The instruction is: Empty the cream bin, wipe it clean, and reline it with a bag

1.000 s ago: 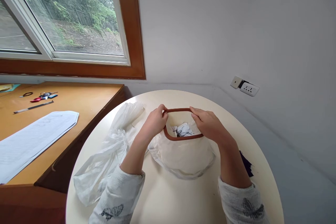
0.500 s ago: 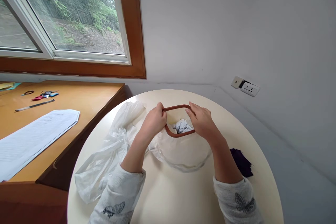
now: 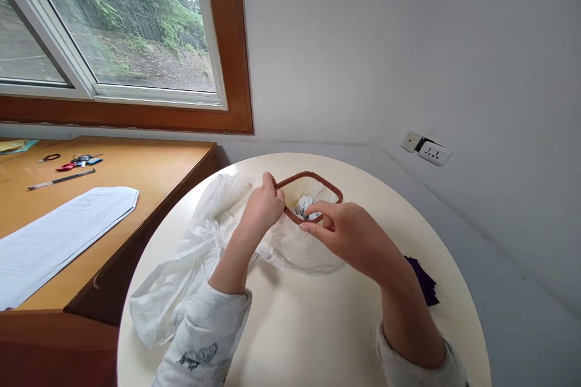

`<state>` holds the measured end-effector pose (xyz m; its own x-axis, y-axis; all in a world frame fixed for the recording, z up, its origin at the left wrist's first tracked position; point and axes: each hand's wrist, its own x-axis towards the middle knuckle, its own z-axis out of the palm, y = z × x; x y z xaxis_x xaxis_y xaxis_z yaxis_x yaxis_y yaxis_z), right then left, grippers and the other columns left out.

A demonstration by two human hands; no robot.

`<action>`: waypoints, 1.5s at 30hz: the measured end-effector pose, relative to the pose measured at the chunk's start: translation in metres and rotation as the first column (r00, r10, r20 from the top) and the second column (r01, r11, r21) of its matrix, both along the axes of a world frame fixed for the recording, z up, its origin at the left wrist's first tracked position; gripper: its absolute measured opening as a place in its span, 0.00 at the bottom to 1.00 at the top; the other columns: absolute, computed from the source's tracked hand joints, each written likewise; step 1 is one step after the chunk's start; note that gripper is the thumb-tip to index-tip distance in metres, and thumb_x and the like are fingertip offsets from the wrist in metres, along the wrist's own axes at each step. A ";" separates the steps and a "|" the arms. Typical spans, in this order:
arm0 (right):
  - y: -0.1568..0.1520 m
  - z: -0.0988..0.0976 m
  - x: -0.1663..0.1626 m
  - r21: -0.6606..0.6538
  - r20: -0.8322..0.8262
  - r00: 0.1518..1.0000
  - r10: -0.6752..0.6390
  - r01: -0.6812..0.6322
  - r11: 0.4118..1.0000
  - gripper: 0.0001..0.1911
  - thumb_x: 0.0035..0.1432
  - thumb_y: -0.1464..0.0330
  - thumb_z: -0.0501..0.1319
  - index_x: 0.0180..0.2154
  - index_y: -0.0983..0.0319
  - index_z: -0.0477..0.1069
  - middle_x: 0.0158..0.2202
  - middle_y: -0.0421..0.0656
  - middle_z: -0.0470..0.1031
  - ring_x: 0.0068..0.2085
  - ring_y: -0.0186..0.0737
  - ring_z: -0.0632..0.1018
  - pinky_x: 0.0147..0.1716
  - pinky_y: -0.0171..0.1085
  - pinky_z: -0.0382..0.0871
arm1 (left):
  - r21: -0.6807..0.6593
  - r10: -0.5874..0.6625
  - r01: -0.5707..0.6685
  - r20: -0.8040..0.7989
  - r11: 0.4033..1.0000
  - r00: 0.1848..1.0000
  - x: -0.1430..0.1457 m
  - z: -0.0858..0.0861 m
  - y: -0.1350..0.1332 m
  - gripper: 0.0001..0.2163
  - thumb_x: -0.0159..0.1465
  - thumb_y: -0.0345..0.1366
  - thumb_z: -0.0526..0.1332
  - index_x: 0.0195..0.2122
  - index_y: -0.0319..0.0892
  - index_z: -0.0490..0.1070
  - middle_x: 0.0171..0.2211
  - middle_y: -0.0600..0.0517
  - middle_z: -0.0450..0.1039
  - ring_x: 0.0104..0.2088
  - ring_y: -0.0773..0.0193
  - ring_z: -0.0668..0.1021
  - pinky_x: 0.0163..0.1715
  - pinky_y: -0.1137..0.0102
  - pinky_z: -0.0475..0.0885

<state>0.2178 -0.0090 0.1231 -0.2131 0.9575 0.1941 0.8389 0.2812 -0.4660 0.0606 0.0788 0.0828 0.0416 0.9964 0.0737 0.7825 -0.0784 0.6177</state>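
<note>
A brown rounded-square ring point(image 3: 313, 175) sits at the mouth of a pale bin point(image 3: 304, 245) that has a thin clear plastic bag about it. Crumpled white paper point(image 3: 303, 204) lies inside. My left hand point(image 3: 264, 208) is closed on the ring's left corner. At the front edge my right hand point(image 3: 349, 231) straddles the ring, index finger inside and thumb outside, in a pinch; whether bag film is also between them I cannot tell. A loose, crumpled translucent plastic bag point(image 3: 181, 272) spreads over the table to the left of my left hand.
All this rests on a round cream table point(image 3: 299, 332). A dark purple cloth point(image 3: 423, 281) lies by my right forearm. On the wooden desk point(image 3: 158, 160) at left are papers point(image 3: 77, 224), a pen point(image 3: 61, 179) and keys point(image 3: 82, 161). A wall socket point(image 3: 434, 152) is at right.
My right hand has left the ring's right side and come round to its front edge. The ring and bin have turned and shifted slightly left and away. My left hand keeps its grip.
</note>
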 end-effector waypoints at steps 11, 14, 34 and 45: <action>0.019 -0.022 -0.007 0.049 0.086 0.996 -0.038 0.034 0.998 0.04 0.55 0.67 0.57 0.30 0.58 0.70 0.22 0.35 0.71 0.24 0.32 0.69 0.23 0.31 0.52 | -0.028 -0.059 0.061 0.066 0.998 0.996 -0.016 0.007 0.005 0.24 0.55 0.27 0.46 0.53 0.49 0.57 0.18 0.55 0.64 0.18 0.64 0.69 0.19 0.72 0.60; 0.023 -0.025 -0.005 0.070 0.070 0.997 -0.029 0.024 0.997 0.05 0.55 0.67 0.57 0.28 0.58 0.69 0.24 0.36 0.73 0.27 0.33 0.71 0.23 0.31 0.54 | -0.052 -0.063 0.069 0.103 0.996 0.993 -0.019 0.006 0.006 0.21 0.55 0.29 0.47 0.50 0.48 0.61 0.20 0.54 0.66 0.19 0.65 0.69 0.18 0.73 0.60; 0.036 -0.034 0.003 0.081 0.005 0.999 -0.054 0.053 0.995 0.25 0.62 0.67 0.47 0.60 0.65 0.53 0.60 0.47 0.60 0.59 0.44 0.63 0.54 0.44 0.59 | 0.096 -0.090 0.077 0.143 0.992 0.986 -0.038 -0.010 0.019 0.08 0.57 0.43 0.57 0.30 0.44 0.65 0.26 0.53 0.70 0.26 0.65 0.72 0.23 0.73 0.63; -0.044 -0.075 0.127 -0.185 0.109 0.846 -0.521 0.533 0.826 0.16 0.59 0.60 0.47 0.33 0.59 0.70 0.39 0.47 0.75 0.38 0.46 0.75 0.34 0.43 0.68 | 0.049 0.032 -0.032 0.004 0.998 0.999 -0.049 -0.004 0.023 0.20 0.58 0.46 0.56 0.50 0.45 0.64 0.38 0.46 0.74 0.36 0.56 0.76 0.29 0.70 0.66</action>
<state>0.3446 -0.0526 0.0483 0.3309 0.9436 -0.0107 0.8566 -0.3052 -0.4160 0.0120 0.1023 0.0791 0.0093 0.9924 0.1227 0.7831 -0.0835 0.6163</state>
